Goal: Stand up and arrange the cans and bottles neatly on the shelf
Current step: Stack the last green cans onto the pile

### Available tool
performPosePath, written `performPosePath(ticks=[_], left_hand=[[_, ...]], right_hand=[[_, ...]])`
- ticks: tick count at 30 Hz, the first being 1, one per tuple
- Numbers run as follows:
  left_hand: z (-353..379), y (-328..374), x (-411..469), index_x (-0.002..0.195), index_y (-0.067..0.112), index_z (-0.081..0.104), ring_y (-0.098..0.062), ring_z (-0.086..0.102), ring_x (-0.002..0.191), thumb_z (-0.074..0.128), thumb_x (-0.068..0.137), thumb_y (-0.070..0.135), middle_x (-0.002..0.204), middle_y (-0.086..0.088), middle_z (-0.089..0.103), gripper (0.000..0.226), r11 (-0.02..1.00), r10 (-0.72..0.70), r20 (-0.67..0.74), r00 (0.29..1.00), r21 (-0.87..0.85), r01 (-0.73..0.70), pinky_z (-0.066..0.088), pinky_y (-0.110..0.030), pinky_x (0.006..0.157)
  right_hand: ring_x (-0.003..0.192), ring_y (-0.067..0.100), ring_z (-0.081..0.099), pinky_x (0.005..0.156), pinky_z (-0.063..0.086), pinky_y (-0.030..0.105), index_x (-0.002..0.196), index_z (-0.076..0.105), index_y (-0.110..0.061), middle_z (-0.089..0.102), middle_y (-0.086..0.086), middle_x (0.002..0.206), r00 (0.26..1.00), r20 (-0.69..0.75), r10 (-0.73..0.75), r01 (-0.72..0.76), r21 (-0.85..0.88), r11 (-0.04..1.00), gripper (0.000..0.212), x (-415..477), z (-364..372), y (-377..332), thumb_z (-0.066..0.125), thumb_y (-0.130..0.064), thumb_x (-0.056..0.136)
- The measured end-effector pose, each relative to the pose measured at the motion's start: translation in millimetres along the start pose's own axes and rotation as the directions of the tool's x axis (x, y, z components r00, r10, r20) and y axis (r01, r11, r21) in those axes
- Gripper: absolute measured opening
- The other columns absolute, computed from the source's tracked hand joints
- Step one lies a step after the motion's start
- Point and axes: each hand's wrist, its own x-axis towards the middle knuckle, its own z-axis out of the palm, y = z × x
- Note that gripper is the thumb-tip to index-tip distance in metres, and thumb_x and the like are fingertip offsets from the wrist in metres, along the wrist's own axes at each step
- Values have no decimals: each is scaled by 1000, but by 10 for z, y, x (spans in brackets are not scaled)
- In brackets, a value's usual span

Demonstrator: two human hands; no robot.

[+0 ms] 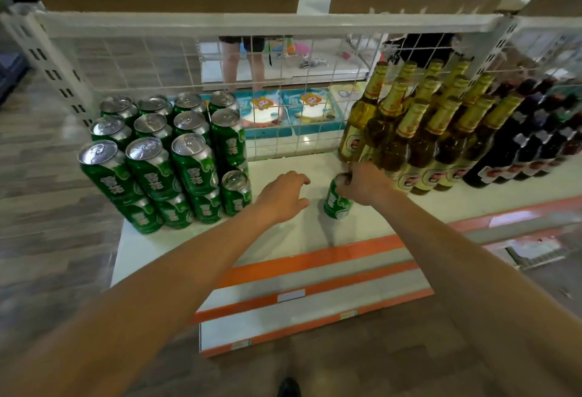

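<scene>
A single green can [336, 201] stands upright in the middle of the white shelf [409, 207]. My right hand [365, 184] grips its top from above. My left hand [283, 196] hovers just left of it with fingers loosely curled, holding nothing. On the shelf's left, several green cans [163, 163] stand stacked two high in rows, with one lone can [236, 193] at their front right corner. On the right stand rows of gold-capped amber bottles [419, 132] and, beyond them, dark bottles [532, 141].
A white wire grid [283, 94] backs the shelf, with boxed goods and a person's legs visible behind it. Cardboard boxes sit on the shelf above. Orange-edged lower shelves [315, 289] jut out below my arms. Wood-pattern floor lies to the left.
</scene>
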Motion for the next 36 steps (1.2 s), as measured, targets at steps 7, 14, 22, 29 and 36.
performPosePath(ticks=[7, 14, 22, 29, 36], left_hand=[[-278, 93, 1, 145, 19, 44, -17, 52, 120, 81, 78, 37, 140, -1, 52, 79, 975, 38, -4, 999, -218, -38, 45, -30, 98], [-965, -7, -281, 129, 21, 57, -13, 60, 105, 86, 70, 32, 119, 4, 64, 67, 949, 84, -152, 985, -291, -126, 50, -32, 91], [-1480, -398, -575, 118, 23, 55, -17, 59, 94, 76, 67, 54, 105, 6, 62, 63, 998, -47, -342, 939, 28, 60, 48, -38, 89], [-1500, -607, -588, 116, 18, 54, -24, 52, 107, 65, 67, 71, 113, -1, 58, 73, 951, -108, -428, 898, 218, 218, 34, -43, 95], [-1382, -638, -596, 114, 18, 56, -26, 48, 117, 63, 67, 77, 115, -3, 60, 76, 915, -120, -376, 919, 317, 249, 26, -49, 105]], right_hand=[[94, 21, 57, 78, 52, 34, 119, 62, -13, 61, 5, 109, 965, 89, -248, 251, -27, 968, 47, -64, -404, -281, 77, -33, 80], [100, 17, 59, 89, 51, 33, 122, 56, -21, 61, -3, 112, 874, 84, -478, 470, 101, 877, 52, -174, -935, -981, 80, -31, 77], [100, 15, 61, 89, 51, 33, 129, 57, -23, 63, -5, 117, 869, 20, -494, 484, 169, 858, 58, -59, -999, -1337, 66, -59, 85], [108, 18, 57, 87, 44, 29, 130, 58, -22, 62, 1, 126, 887, 134, -442, 435, 80, 897, 47, -27, -795, -1359, 63, -48, 91], [105, 16, 55, 83, 39, 27, 132, 57, -20, 61, 1, 126, 888, 157, -433, 427, 73, 901, 47, -49, -711, -1286, 62, -46, 93]])
